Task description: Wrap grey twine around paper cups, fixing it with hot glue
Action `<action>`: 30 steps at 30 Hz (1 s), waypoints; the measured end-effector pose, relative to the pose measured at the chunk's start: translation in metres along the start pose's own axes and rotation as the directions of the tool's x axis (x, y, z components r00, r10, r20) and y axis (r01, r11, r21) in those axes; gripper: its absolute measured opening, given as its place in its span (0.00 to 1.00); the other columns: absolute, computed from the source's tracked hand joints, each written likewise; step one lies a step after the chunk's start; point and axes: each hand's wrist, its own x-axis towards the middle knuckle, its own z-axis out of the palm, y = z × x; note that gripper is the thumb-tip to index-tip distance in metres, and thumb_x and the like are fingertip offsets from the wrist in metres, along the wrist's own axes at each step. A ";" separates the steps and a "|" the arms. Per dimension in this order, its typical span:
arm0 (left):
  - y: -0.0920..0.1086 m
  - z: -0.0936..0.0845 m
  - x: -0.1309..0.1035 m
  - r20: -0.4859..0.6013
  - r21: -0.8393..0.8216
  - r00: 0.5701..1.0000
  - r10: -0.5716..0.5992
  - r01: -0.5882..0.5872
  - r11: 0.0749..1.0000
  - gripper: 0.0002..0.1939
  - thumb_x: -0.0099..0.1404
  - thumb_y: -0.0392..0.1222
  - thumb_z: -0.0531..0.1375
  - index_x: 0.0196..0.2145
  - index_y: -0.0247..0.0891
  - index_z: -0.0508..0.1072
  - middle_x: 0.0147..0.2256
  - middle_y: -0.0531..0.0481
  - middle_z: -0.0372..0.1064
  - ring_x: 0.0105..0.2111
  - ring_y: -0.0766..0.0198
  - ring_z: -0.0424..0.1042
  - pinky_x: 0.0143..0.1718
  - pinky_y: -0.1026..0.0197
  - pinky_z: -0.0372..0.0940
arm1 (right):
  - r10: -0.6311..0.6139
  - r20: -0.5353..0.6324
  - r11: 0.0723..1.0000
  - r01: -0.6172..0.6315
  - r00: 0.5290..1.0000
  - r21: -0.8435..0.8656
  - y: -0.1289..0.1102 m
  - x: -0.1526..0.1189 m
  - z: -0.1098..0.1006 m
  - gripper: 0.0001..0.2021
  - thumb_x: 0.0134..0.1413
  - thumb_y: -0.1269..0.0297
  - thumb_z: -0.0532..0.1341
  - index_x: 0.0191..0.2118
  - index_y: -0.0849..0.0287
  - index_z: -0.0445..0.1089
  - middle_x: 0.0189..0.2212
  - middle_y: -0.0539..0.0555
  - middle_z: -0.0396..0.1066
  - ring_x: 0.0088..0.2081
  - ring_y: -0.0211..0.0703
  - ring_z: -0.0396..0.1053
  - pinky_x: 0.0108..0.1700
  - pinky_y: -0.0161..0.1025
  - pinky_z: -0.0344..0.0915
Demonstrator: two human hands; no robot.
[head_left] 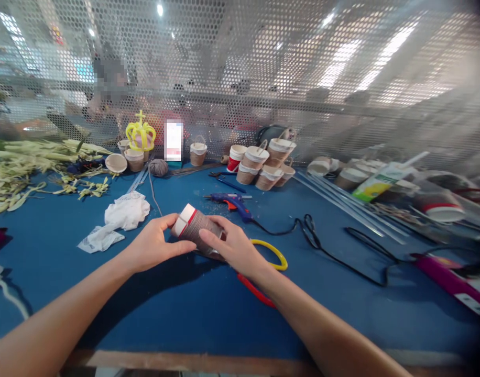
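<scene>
A paper cup (198, 229) lies tilted between my hands, most of its side wound with grey-brown yarn. Near its white end a red band shows. My left hand (155, 242) grips the white end, thumb along the near side. Around the wound part my right hand (232, 242) is closed, with its thumb on top. A strand of yarn runs from the cup back to a grey yarn ball (159, 167). Under my right forearm lie scissors (277, 254) with one yellow and one red handle loop; their blades are mostly hidden.
Beyond the cup lies a blue glue gun (232, 203), its black cord trailing right. Several wrapped cups (259, 166) stand stacked at the back. Crumpled white plastic (127, 210) and dried husks (35, 162) lie left; clear glue sticks (350, 207) lie right. A perforated metal screen (224, 63) rises behind.
</scene>
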 end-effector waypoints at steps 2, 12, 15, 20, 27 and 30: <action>-0.002 0.000 0.001 0.004 -0.049 1.000 -0.019 0.019 0.999 0.14 0.51 0.42 0.61 0.36 0.35 0.70 0.33 0.50 0.72 0.33 0.60 0.68 0.36 0.60 0.63 | -0.012 0.016 0.999 0.012 1.000 -0.042 -0.003 0.000 0.001 0.25 0.50 0.50 0.55 0.49 0.65 0.61 0.39 0.60 0.70 0.36 0.46 0.69 0.37 0.42 0.65; -0.009 0.003 0.004 -0.034 -0.043 0.999 -0.012 0.010 0.999 0.09 0.51 0.39 0.60 0.32 0.35 0.71 0.30 0.50 0.72 0.31 0.60 0.69 0.36 0.59 0.63 | 0.030 -0.227 0.855 -0.143 0.973 -0.499 -0.002 0.043 -0.063 0.12 0.53 0.58 0.56 0.37 0.62 0.70 0.39 0.61 0.70 0.43 0.52 0.67 0.46 0.47 0.61; -0.010 0.004 0.003 -0.026 0.017 0.999 0.022 -0.021 1.000 0.09 0.52 0.38 0.59 0.33 0.36 0.71 0.31 0.49 0.73 0.32 0.59 0.69 0.36 0.59 0.63 | 0.157 -0.221 0.810 -0.253 0.963 -0.529 0.022 0.063 -0.069 0.12 0.56 0.62 0.55 0.44 0.60 0.65 0.45 0.56 0.65 0.42 0.43 0.66 0.43 0.46 0.64; -0.012 0.004 0.003 -0.062 0.132 0.997 0.050 -0.041 0.990 0.08 0.54 0.40 0.58 0.31 0.35 0.71 0.29 0.50 0.72 0.30 0.60 0.69 0.35 0.60 0.61 | 0.245 -0.246 0.818 -0.337 0.938 -0.466 0.043 0.075 -0.065 0.14 0.56 0.62 0.55 0.48 0.59 0.63 0.47 0.56 0.63 0.43 0.44 0.66 0.42 0.46 0.65; -0.028 0.001 0.012 -0.201 0.182 0.978 0.049 -0.012 0.983 0.07 0.54 0.41 0.57 0.29 0.36 0.69 0.26 0.52 0.70 0.29 0.62 0.67 0.34 0.62 0.61 | 0.200 -0.254 0.956 -0.245 0.946 -0.161 0.014 0.054 -0.064 0.09 0.50 0.68 0.59 0.38 0.65 0.65 0.31 0.56 0.70 0.29 0.38 0.68 0.32 0.37 0.66; -0.030 0.002 0.018 -0.172 0.123 0.985 0.034 -0.012 0.992 0.08 0.55 0.41 0.56 0.31 0.35 0.68 0.28 0.51 0.70 0.30 0.61 0.67 0.35 0.61 0.61 | 0.179 -0.171 0.982 -0.186 0.969 -0.030 -0.007 0.037 -0.059 0.07 0.50 0.65 0.57 0.29 0.64 0.65 0.20 0.51 0.67 0.20 0.34 0.64 0.24 0.33 0.63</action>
